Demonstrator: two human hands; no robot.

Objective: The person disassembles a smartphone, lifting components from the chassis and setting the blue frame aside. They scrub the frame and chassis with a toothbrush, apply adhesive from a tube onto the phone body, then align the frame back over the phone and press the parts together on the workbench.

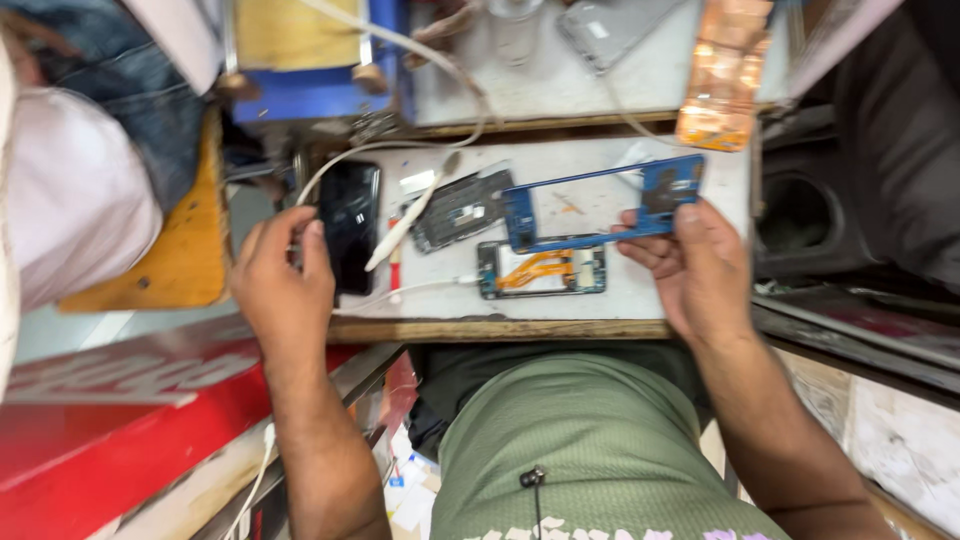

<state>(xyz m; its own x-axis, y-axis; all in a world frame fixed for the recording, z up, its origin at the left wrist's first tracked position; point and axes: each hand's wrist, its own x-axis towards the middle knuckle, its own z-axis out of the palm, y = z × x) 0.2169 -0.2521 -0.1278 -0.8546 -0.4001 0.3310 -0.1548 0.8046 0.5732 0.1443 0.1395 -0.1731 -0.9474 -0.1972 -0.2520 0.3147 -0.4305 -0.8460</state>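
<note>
Black glass first: at the far left of the white work board (pixel 620 290), our landmark here, lies a dark phone (pixel 349 238), and our left hand (pixel 283 285) curls its fingers around that phone's near left edge, closed on it and steadying it against the board. Just right of the phone, toward the board's middle, a pale plastic pry tool (pixel 410 215) lies slantwise, and a white cable (pixel 400 292) runs across the board's near side to an opened phone body (pixel 541 270) with an orange flex ribbon showing (its inner parts are too blurred to name). Behind that body, toward the board's far side, sits a grey inner plate (pixel 462 208). Over the right half of the board our right hand (pixel 700 265) pinches a blue phone frame (pixel 600 205) by its right end, thumb on top and fingers beneath, holding it lifted and roughly level above the board. To handle this well, we judge that we should keep the pinch on the frame's thicker end rather than its thin rails, hold it flat so it does not twist, and keep it off the exposed ribbon below. Beyond the board's far right corner lies a copper-coloured panel (pixel 724 75).
</note>
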